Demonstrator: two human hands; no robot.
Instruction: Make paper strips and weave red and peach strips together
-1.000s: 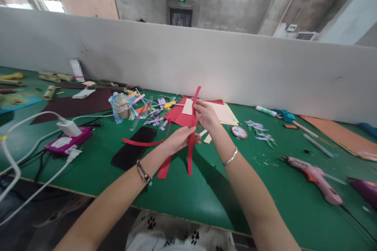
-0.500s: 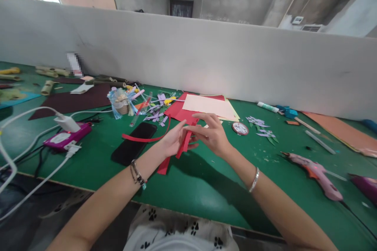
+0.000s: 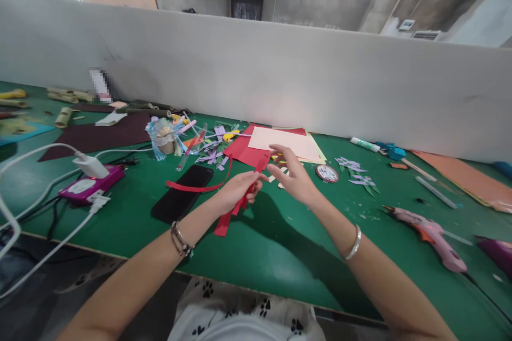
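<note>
My left hand [image 3: 237, 189] is closed on several red paper strips [image 3: 224, 220] just above the green table [image 3: 280, 256]; one long strip curves away to the left over a black phone [image 3: 182, 200]. My right hand [image 3: 292, 173] hovers beside it with fingers spread and holds nothing. Just beyond the hands lie a red paper sheet [image 3: 244, 152] and a cream sheet [image 3: 286, 144] on top of it.
A pink glue gun [image 3: 428, 235] lies at the right. A round red-rimmed disc [image 3: 327, 173] and purple paper bits [image 3: 354, 170] sit past my right hand. Left are a pink device with white charger cables [image 3: 90, 184], a small tasselled pot [image 3: 164, 141] and a dark maroon sheet [image 3: 104, 138].
Both hands have come down from a raised position. My right hand let go of the red strips and opened; the left hand has gathered them low over the table.
</note>
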